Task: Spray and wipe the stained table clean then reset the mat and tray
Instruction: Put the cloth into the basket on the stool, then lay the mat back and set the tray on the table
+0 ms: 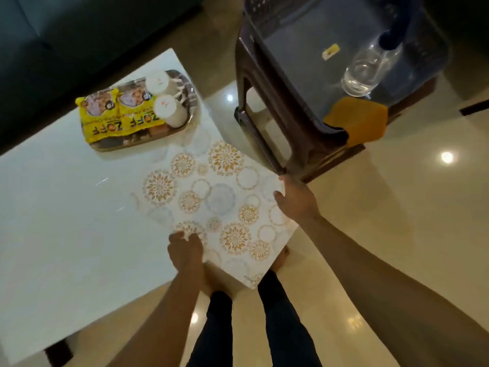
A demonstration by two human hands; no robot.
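While the mat (211, 205) is held at two edges, its position is best judged against the white table (60, 226), the landmark for all that follows. The mat lies partly on the table's near right corner and overhangs that corner toward the floor, so it should be drawn further onto the table, squared to the table's edges, and smoothed flat before release. On the table's far side the tray (191, 102) is seen, loaded with two yellow snack packets (113, 120) and two white cups (165, 102); it sits near the mat's far edge, and a lift rather than a slide onto the mat is advised. Beyond the table's right edge a dark plastic stool (304, 83) stands close, and its leg could catch the mat. On the stool rest a clear spray bottle (370, 67) and an orange cloth (357, 123). The right hand (293, 200) is closed on the mat's right edge; the left hand (185, 250) pinches its near edge.
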